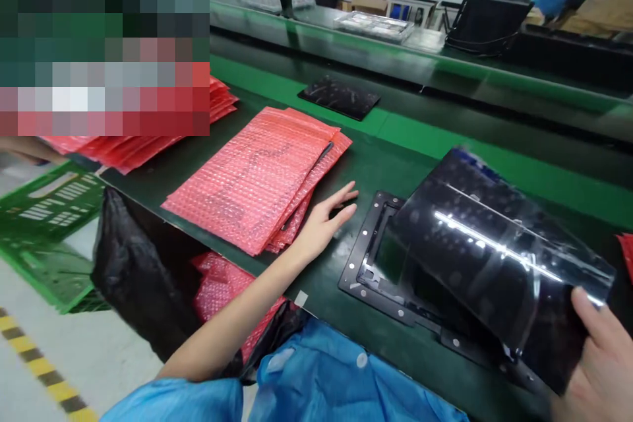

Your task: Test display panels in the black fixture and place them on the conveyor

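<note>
Lying just beside the near right edge of the stack of red bubble bags, the left hand is spread open, nothing gripped. Right of it a black frame lies on the green bench. Above it the glossy black panel is held tilted, pinched at its near right corner by the right hand; an edge-only grip is judged safest.

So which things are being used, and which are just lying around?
In use: shiny black panel in the right hand; black frame under it; red bubble bags by the left hand.
Lying about: green crate; black bag; dark panel on the belt.
</note>
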Motion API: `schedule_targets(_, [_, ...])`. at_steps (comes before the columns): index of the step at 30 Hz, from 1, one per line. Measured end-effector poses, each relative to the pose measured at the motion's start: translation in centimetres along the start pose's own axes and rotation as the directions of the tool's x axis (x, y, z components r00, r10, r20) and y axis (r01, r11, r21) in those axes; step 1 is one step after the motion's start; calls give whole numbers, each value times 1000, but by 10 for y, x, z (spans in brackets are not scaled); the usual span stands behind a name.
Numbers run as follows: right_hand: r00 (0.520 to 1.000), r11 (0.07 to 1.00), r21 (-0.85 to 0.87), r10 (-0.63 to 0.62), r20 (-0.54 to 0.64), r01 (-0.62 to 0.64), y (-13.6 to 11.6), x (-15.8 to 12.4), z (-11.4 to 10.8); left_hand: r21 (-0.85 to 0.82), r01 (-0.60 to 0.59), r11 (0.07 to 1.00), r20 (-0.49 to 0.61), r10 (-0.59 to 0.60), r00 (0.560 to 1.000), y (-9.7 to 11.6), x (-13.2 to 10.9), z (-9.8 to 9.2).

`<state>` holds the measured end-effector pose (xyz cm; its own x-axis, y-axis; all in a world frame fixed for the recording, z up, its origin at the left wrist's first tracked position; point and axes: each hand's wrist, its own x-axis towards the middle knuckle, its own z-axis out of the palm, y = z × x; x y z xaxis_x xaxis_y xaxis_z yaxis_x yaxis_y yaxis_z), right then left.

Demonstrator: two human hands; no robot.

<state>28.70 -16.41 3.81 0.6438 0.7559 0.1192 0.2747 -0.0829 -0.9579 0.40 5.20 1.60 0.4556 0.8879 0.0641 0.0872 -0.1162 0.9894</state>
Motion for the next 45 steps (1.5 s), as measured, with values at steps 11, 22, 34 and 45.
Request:
schedule_targets(11, [903,886,176,420,88,-429,46,19,-28,405,-201,892,356,49,933,-3,-9,4])
schedule_targets(22, [922,923,56,384,-55,-381,16,1,-9,465,-295,835,420,85,903,-14,-8,7])
schedule_targets(34, [848,853,72,521,-92,-516,0,12,5,573,-324,753,435,56,899,-7,-20,18])
schedule_targets(45, [818,823,8,566,-103,-568,-15,9,12,605,-334,723,398,89,913,-9,-33,26])
